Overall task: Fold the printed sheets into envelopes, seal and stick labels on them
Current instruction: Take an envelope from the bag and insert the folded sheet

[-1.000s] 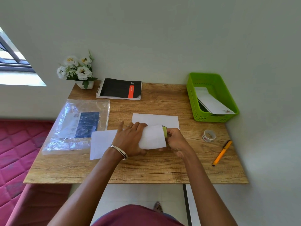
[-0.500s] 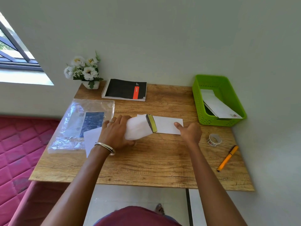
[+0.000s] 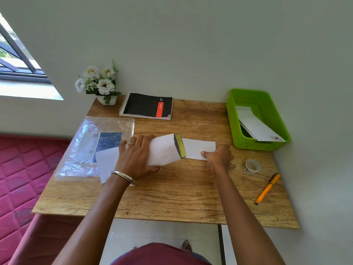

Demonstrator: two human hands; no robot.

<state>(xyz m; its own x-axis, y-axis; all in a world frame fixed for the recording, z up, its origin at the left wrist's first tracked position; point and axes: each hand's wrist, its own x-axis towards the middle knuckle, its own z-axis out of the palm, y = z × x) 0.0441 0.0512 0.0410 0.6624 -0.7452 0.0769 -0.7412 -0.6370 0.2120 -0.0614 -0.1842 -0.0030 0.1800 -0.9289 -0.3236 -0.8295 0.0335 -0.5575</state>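
My left hand (image 3: 134,158) grips a white envelope (image 3: 162,150) lifted a little off the desk, its mouth with a yellow-green adhesive strip pointing right. A folded white sheet (image 3: 198,149) lies flat on the wooden table (image 3: 172,197) just right of that mouth. My right hand (image 3: 219,155) rests on the sheet's right end with the thumb pressing on the paper. Another white sheet (image 3: 107,161) lies under my left wrist. A roll of label stickers (image 3: 252,166) sits to the right.
A green basket (image 3: 235,119) at the back right holds a finished envelope (image 3: 257,127). An orange pen (image 3: 267,189) lies near the right edge. A clear plastic packet (image 3: 95,144) lies at the left, a black notebook (image 3: 147,105) and a flower pot (image 3: 101,85) at the back.
My right hand let go of the envelope's mouth and moved right onto the folded sheet. My left hand lifted the envelope and shifted it left.
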